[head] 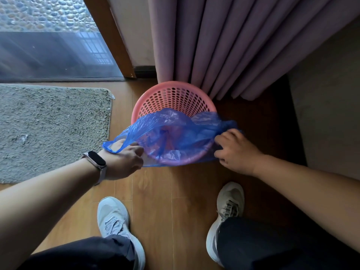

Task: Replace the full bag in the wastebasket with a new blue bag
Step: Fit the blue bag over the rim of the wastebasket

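Observation:
A pink perforated wastebasket [175,94] stands on the wood floor against the curtain. A thin blue bag [175,131] is spread over its near half, draped across the near rim and hanging into the basket. My left hand [124,158], with a watch on the wrist, grips the bag's left edge just outside the basket. My right hand [235,151] pinches the bag's right edge beside the rim. The far inner wall of the basket shows bare. No full bag is in view.
A purple curtain [233,45] hangs right behind the basket. A grey shaggy mat [52,129] lies to the left, before a glass door [48,45] with a wooden frame. My two feet in light sneakers [115,221] stand on the floor just below the basket.

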Demonstrator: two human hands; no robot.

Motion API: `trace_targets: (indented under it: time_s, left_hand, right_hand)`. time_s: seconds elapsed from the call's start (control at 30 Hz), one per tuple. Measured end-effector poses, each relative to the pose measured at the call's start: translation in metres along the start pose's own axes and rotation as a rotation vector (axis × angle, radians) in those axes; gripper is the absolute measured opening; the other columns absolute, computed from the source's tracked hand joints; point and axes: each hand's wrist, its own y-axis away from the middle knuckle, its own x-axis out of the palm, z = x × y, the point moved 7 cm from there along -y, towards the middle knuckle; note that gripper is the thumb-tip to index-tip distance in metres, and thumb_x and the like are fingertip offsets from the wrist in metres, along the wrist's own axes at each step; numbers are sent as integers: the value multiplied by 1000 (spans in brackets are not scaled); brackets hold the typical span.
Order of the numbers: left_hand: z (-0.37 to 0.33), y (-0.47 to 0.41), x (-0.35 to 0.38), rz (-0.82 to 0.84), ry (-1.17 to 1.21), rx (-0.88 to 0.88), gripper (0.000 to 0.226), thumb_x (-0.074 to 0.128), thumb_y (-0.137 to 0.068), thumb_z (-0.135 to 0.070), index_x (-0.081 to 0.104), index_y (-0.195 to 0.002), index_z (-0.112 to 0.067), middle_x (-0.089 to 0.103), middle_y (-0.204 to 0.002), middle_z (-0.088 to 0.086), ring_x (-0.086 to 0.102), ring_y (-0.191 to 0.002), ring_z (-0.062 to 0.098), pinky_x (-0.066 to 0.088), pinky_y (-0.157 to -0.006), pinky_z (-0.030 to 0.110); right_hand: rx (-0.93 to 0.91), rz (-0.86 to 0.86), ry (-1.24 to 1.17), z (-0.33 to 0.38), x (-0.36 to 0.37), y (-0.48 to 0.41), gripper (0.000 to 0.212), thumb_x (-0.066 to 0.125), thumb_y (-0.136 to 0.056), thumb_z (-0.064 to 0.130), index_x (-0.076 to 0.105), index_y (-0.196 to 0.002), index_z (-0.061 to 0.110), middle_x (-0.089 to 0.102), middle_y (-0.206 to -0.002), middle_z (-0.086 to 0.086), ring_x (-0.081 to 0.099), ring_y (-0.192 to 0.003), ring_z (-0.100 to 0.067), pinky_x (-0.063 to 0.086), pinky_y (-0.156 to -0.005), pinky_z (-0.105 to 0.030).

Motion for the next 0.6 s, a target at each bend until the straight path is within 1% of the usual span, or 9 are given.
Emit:
trace_targets:
  time_s: [0.07, 0.17, 0.2, 0.27, 0.37, 0.4, 0.47, 0.53, 0.6]
  left_hand:
    - [-2, -2, -1, -22, -52, -1, 29, 44, -81, -28, 67, -63, -24, 52, -71, -8, 58, -70, 22, 28, -58, 24]
    - [5, 2, 4, -12, -25, -89, 22, 53, -83, -24, 65, -65, -22, 53, -73, -7, 54, -64, 22, 28, -57, 25]
    - [9, 6, 5, -12, -5, -136, 22, 54, -84, -30, 64, -67, -22, 54, -75, -8, 55, -64, 22, 32, -57, 26]
    - [17, 11, 1, -33, 71, -260, 35, 46, -85, -48, 60, -67, -22, 52, -81, -10, 55, -67, 22, 43, -60, 29]
    - [21, 9, -15, -156, 275, -439, 42, 41, -81, -60, 48, -65, -21, 52, -82, -11, 52, -62, 17, 44, -57, 31]
    - [21, 4, -20, -197, 354, -474, 41, 42, -81, -60, 48, -68, -22, 54, -83, -10, 54, -64, 16, 45, -60, 32]
    - [22, -6, -24, -254, 522, -555, 38, 45, -78, -62, 53, -84, -26, 59, -91, -11, 58, -79, 15, 48, -75, 33]
    - [26, -11, -24, -278, 601, -658, 53, 49, -73, -63, 54, -111, -27, 60, -109, -6, 58, -96, 16, 43, -85, 29]
    - [33, -13, -27, -303, 579, -714, 71, 53, -72, -61, 47, -133, -25, 58, -123, 2, 56, -110, 20, 42, -91, 30]
  right_hand:
    - [-2, 10, 42, 3, 3, -5, 7, 78, -70, 24, 72, -71, 20, 63, -92, -10, 60, -88, -32, 46, -86, -48]
    - [25, 7, 42, 3, 5, -10, 6, 76, -72, 25, 72, -74, 20, 65, -88, -8, 61, -84, -30, 46, -84, -46]
    - [45, -7, 30, 0, 4, -9, 8, 74, -73, 27, 72, -76, 20, 65, -88, -8, 61, -85, -30, 45, -85, -45]
    - [135, -62, -14, -10, 2, -8, 15, 67, -77, 32, 70, -83, 19, 64, -92, -7, 59, -88, -28, 41, -87, -46]
    - [314, -143, -61, -26, -1, -3, 27, 52, -87, 41, 64, -100, 21, 62, -104, -4, 57, -99, -23, 36, -93, -44]
    - [356, -165, -84, -29, -2, -2, 30, 50, -89, 43, 62, -104, 20, 62, -106, -3, 58, -101, -23, 36, -93, -44]
    - [412, -187, -129, -34, -2, -2, 37, 48, -90, 45, 57, -114, 18, 62, -112, -4, 59, -104, -24, 38, -91, -43]
    - [451, -178, -183, -37, -2, -6, 46, 47, -92, 46, 49, -128, 16, 58, -124, -8, 58, -110, -28, 40, -92, -44]
    - [476, -169, -246, -38, -3, -13, 54, 45, -94, 47, 40, -138, 15, 51, -135, -11, 55, -117, -31, 40, -94, -44]
